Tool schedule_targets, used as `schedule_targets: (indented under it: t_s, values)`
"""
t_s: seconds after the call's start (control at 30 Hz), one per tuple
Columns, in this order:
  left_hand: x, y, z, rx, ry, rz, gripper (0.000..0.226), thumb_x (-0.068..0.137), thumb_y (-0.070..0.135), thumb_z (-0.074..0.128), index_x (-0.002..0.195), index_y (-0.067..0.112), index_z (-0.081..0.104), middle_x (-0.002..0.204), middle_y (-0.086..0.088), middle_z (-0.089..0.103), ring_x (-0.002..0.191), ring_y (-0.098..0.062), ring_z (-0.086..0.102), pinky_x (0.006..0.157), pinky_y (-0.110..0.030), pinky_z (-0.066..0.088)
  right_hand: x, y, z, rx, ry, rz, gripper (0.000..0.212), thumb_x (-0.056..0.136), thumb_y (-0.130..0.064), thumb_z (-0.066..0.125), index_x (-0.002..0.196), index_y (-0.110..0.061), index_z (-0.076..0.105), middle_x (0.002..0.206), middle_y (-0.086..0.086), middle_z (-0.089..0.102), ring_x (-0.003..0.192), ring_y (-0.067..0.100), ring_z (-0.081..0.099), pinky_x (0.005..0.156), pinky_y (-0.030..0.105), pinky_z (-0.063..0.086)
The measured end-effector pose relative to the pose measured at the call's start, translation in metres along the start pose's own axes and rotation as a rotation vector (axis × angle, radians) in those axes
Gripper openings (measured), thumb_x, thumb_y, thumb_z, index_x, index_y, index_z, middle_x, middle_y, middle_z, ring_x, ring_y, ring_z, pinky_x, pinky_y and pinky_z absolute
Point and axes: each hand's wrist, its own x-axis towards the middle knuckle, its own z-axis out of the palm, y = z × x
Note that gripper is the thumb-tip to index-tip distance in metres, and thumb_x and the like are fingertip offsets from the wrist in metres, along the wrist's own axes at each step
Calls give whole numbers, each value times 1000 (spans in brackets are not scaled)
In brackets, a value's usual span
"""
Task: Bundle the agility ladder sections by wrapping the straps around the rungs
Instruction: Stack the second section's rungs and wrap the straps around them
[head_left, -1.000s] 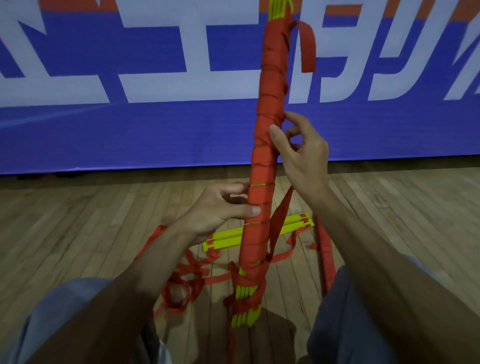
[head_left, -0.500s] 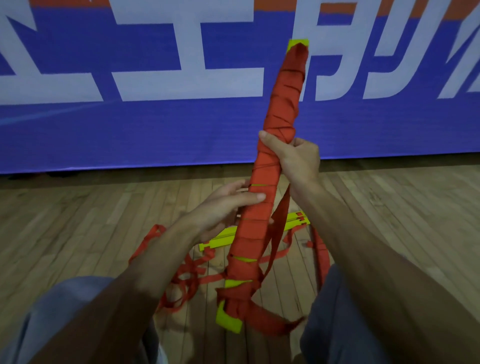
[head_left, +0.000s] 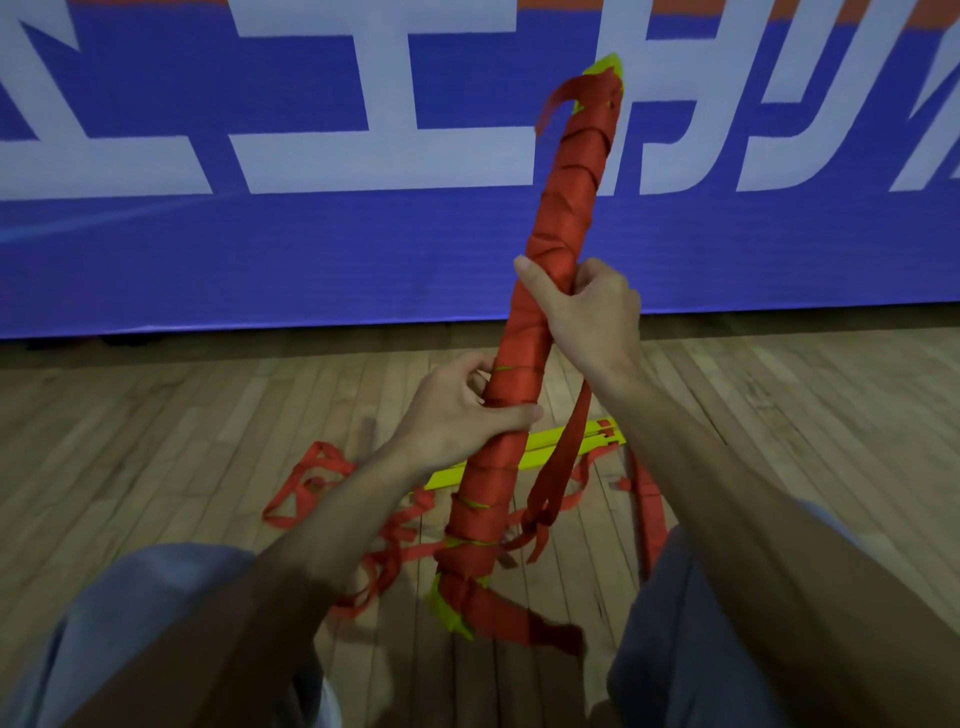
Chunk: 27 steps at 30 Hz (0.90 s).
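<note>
I hold a long bundle of yellow rungs (head_left: 558, 223) wound in red strap, tilted with its top leaning right. My right hand (head_left: 587, 306) grips the bundle at its middle. My left hand (head_left: 457, 410) grips it lower down, thumb across the front. A loose red strap (head_left: 561, 462) hangs from under my right hand down to a knot near the floor. The bundle's yellow lower end (head_left: 447, 608) shows below the wrap, above the floor.
More yellow rungs (head_left: 550, 452) lie flat on the wooden floor behind the bundle, with tangled red straps (head_left: 311, 488) spread to the left and right. A blue banner wall (head_left: 260, 260) stands close ahead. My knees (head_left: 156, 597) frame the lower view.
The bundle has tilted from upright to leaning right, and its lower end has swung left and lifted. My right hand closed fully around it; a strap tail now sticks out at the top.
</note>
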Motion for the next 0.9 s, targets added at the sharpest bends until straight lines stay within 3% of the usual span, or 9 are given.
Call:
schedule_targets:
  t_s: [0.07, 0.17, 0.33, 0.5, 0.57, 0.63, 0.7, 0.8, 0.9]
  values:
    - [1, 2, -6, -118, -14, 5, 35, 64, 24, 89, 93, 25, 68, 79, 2, 63, 69, -13, 67, 64, -31, 57, -2, -3, -4, -18, -18, -81, 50, 81, -67, 61, 68, -21, 46, 60, -7, 49, 65, 14, 50, 62, 36, 39]
    - [2, 10, -20, -284, -74, 15, 35, 68, 18, 85, 99, 19, 71, 89, -7, 64, 83, -35, 71, 73, -42, 60, -2, -5, -10, -14, -38, -208, 51, 82, -69, 55, 86, -19, 55, 71, -3, 60, 70, 17, 58, 69, 45, 48]
    - [0, 17, -32, -499, -290, 16, 35, 71, 11, 73, 105, 5, 69, 92, -18, 67, 78, -29, 69, 70, -40, 58, 2, -9, -23, 185, -100, -335, 45, 79, -63, 58, 93, -21, 48, 84, -5, 60, 69, 27, 56, 66, 46, 48]
    - [-1, 17, -33, -705, -538, -20, 57, 59, 29, 88, 103, -3, 69, 90, -24, 69, 78, -34, 70, 72, -40, 58, -3, -16, -25, 472, -349, -156, 47, 87, -46, 65, 117, -13, 47, 65, -10, 58, 50, 0, 53, 49, 17, 41]
    - [-2, 16, -33, -704, -655, -35, 56, 66, 33, 84, 106, -2, 69, 92, -27, 70, 83, -35, 71, 77, -40, 58, -5, -19, -22, 567, -400, -86, 25, 90, -32, 65, 104, -12, 60, 62, -4, 61, 45, 4, 54, 43, 18, 42]
    - [-3, 14, -31, -710, -713, -25, 50, 74, 33, 78, 111, 1, 68, 101, -24, 71, 91, -35, 71, 81, -40, 58, -5, -20, -21, 647, -352, -19, 8, 88, -20, 69, 86, -12, 67, 64, -3, 68, 55, 8, 64, 53, 22, 51]
    - [-2, 14, -30, -706, -692, -27, 46, 82, 27, 70, 119, 0, 62, 111, -23, 68, 98, -38, 68, 84, -42, 57, -4, -20, -21, 663, -311, 21, 9, 83, -19, 73, 82, -12, 69, 68, -3, 71, 61, 10, 66, 59, 24, 54]
    - [2, 14, -24, -609, -536, -92, 49, 85, 23, 57, 128, 0, 56, 119, -22, 63, 107, -41, 60, 89, -44, 51, 2, -15, -19, 653, -221, 102, 20, 75, -24, 83, 86, -12, 72, 72, -1, 71, 65, 12, 67, 64, 29, 55]
    - [3, 21, -12, -453, -330, -137, 37, 88, 24, 61, 122, 9, 63, 104, -7, 67, 90, -22, 63, 76, -33, 51, 8, -7, -12, 496, -42, 175, 51, 54, -48, 89, 87, -13, 72, 77, -1, 74, 71, 16, 70, 70, 39, 60]
